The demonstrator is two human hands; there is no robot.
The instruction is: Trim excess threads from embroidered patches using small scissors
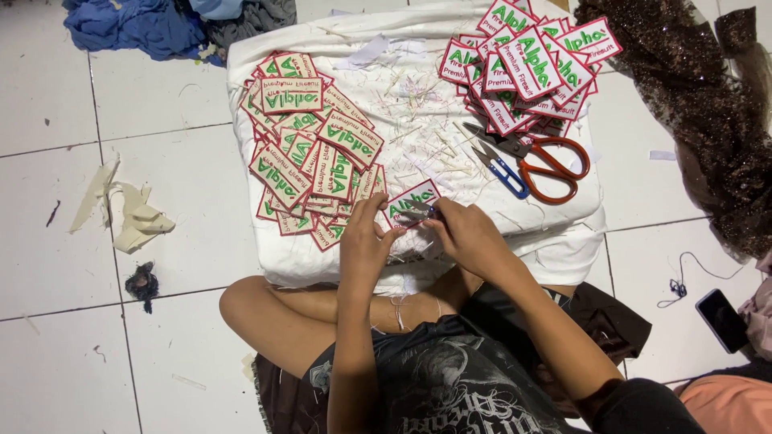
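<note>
Floor of large white glossy tiles (96,241) with thin dark grout lines, evenly lit, no hard shadows. Blue and grey cloth heap (161,24) upper left of the frame. Crumpled beige scraps (129,217) at left, small dark thread clump (143,283) below them. Dark sequinned fabric (700,104) along the right edge. Black phone (721,320) lower right, loose black thread (683,277) beside it (no walls or windows visible).
</note>
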